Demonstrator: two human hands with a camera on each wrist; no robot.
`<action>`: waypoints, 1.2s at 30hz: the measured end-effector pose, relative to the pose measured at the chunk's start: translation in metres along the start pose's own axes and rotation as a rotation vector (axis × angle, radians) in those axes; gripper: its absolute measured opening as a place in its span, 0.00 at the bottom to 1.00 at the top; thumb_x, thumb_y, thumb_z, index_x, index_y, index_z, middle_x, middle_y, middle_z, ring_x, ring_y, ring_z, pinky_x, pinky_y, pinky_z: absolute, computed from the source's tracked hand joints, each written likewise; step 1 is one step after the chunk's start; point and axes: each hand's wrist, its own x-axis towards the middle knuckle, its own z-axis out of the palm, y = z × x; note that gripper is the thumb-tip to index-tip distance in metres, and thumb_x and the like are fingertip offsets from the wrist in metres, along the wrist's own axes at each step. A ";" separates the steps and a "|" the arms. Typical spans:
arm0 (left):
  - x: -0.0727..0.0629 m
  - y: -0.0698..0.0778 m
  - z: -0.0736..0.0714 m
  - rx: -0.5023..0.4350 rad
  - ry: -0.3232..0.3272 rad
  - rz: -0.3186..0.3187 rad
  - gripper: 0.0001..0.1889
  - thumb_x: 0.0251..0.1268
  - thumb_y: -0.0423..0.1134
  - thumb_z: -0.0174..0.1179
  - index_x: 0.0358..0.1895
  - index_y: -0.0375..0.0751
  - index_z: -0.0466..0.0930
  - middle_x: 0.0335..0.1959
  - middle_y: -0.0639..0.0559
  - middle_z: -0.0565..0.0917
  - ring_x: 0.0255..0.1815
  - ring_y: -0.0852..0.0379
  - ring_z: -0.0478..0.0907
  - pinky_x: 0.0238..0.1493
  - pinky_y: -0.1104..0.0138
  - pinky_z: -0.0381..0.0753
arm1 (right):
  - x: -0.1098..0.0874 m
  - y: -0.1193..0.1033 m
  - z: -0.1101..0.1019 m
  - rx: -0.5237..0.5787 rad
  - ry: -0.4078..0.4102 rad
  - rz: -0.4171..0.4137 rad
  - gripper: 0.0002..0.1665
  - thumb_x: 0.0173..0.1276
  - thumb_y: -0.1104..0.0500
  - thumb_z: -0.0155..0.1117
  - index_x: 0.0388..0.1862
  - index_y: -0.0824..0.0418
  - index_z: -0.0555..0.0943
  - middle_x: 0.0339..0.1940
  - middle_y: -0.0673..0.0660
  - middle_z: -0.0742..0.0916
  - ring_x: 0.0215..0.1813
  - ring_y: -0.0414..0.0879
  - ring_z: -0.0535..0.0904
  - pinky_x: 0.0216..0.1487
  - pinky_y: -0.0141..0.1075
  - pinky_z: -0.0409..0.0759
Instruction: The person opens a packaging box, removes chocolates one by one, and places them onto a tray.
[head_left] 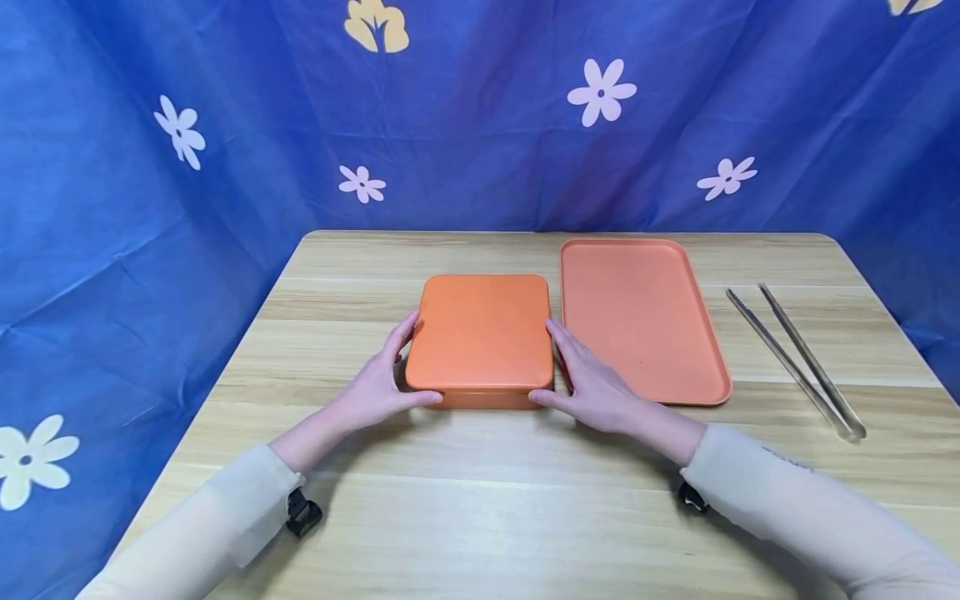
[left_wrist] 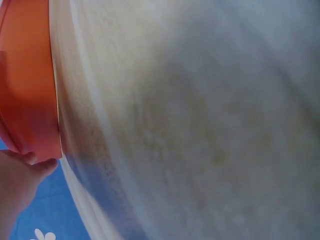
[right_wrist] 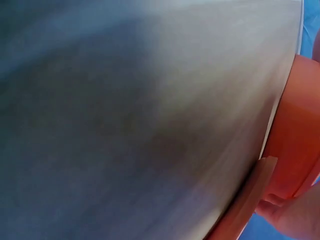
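A square orange box with rounded corners and a flat lid rests on the wooden table. My left hand grips its left side, the thumb on the near face and the fingers along the side. On the opposite side my right hand holds it likewise, close to the pink tray. The left wrist view has the box's orange wall at the upper left, with fingertips at its lower corner. In the right wrist view, fingers touch the box wall beside the tray's edge.
Metal tongs lie spread on the table at the right, beyond the tray. A blue curtain with flowers hangs behind the table and along its left side.
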 end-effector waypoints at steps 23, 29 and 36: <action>0.008 -0.041 0.004 0.000 -0.009 -0.010 0.57 0.47 0.46 0.77 0.78 0.49 0.47 0.76 0.46 0.54 0.71 0.42 0.60 0.70 0.49 0.56 | 0.004 -0.004 0.009 0.038 0.073 -0.003 0.61 0.60 0.30 0.64 0.81 0.49 0.42 0.80 0.56 0.52 0.77 0.51 0.50 0.70 0.54 0.60; 0.007 -0.041 0.004 -0.001 -0.014 -0.010 0.57 0.48 0.46 0.77 0.78 0.48 0.47 0.76 0.44 0.55 0.71 0.40 0.61 0.70 0.48 0.57 | 0.004 -0.004 0.011 0.046 0.097 0.002 0.61 0.59 0.34 0.67 0.80 0.50 0.44 0.79 0.55 0.54 0.76 0.51 0.53 0.70 0.52 0.60; 0.006 -0.041 0.003 0.003 -0.013 -0.017 0.57 0.48 0.46 0.77 0.78 0.49 0.47 0.76 0.44 0.55 0.70 0.40 0.61 0.70 0.48 0.57 | 0.004 -0.004 0.011 0.050 0.113 0.009 0.61 0.59 0.35 0.69 0.80 0.50 0.46 0.79 0.55 0.55 0.76 0.52 0.55 0.69 0.52 0.62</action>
